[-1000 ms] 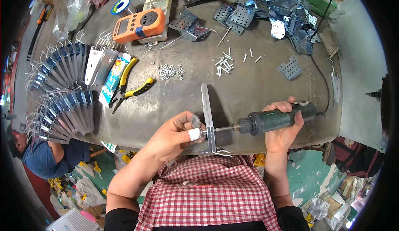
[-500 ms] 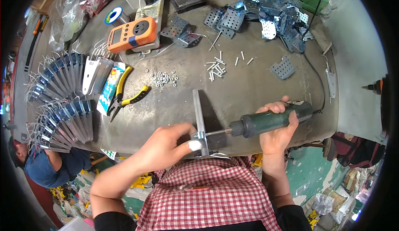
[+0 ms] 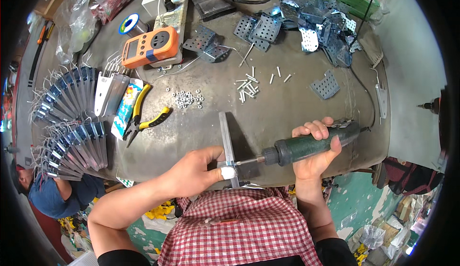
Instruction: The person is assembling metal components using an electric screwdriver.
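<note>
Grey metal bracket (image 3: 229, 146) stands at the table's (image 3: 287, 108) near edge, pinched by the left hand (image 3: 194, 172); right hand (image 3: 314, 153) grips the green electric screwdriver (image 3: 306, 146). Fastening appears underway; next, steady axial pressure.

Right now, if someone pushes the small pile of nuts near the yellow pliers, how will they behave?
The nuts are tiny loose metal pieces lying free on the smooth metal table, so they would probably scatter, not move together. Each looks light, so some may slide or roll toward the yellow pliers. Picking them one by one seems fiddly.
</note>
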